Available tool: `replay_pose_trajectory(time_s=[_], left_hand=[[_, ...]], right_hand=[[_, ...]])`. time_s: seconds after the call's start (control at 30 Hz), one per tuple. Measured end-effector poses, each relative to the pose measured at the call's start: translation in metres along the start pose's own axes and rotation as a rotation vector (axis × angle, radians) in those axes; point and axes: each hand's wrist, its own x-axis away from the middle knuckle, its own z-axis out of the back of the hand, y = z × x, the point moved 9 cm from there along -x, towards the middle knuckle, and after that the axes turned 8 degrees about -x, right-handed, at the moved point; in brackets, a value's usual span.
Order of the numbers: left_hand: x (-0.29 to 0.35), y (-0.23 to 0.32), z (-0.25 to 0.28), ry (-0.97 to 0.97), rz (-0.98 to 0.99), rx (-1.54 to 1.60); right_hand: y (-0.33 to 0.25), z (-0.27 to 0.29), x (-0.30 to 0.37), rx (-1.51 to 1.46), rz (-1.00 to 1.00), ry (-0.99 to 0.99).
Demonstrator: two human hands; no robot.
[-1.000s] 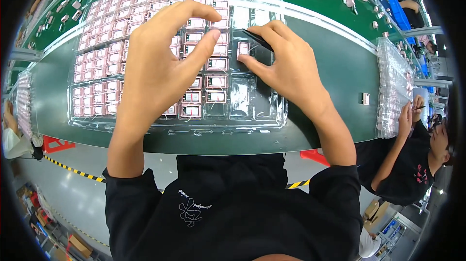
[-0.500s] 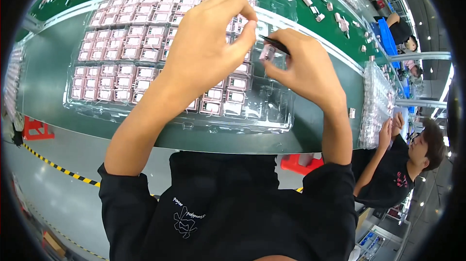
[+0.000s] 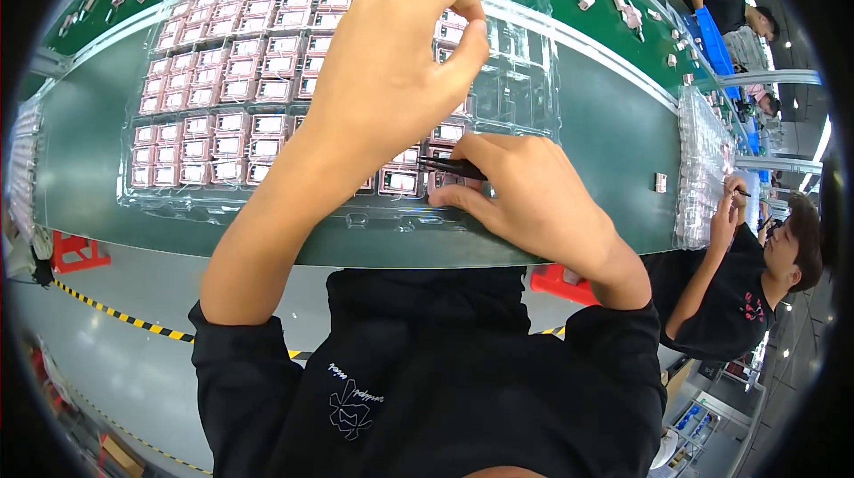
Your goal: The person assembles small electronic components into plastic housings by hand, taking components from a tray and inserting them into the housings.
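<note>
Right hand (image 3: 543,189) and black tweezers (image 3: 455,168) moved nearer wearer, now at clear plastic tray's (image 3: 520,91) near-edge row.

The left hand (image 3: 405,60) and its forearm are covering several pockets of the clear plastic tray (image 3: 516,87) and some of its white-and-pink parts (image 3: 400,182). The right hand (image 3: 534,193) is hiding the black tweezers' (image 3: 458,167) back end; their tips are appearing too small to judge contact. A tray stack (image 3: 27,167) is running out of view, far left.
</note>
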Motion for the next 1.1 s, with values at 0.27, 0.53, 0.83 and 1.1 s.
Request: replay_pose_trajectory(time_s=[0.27, 0.53, 0.83, 1.1], left_hand=[[-0.003, 0.005, -0.018, -0.123, 0.075, -0.008], [0.002, 0.017, -0.019, -0.248, 0.078, -0.138], [0.009, 0.012, -0.039, -0.355, 0.194, 0.101], [0.002, 0.059, -0.058, -0.462, 0.122, 0.185]], right_hand=[[0.032, 0.005, 0.007, 0.024, -0.095, 0.022], [0.193, 0.146, 0.199, 0.079, -0.596, 1.082], [0.24, 0.124, 0.278, 0.087, -0.556, 1.13], [0.234, 0.128, 0.339, 0.32, -0.796, 1.276]])
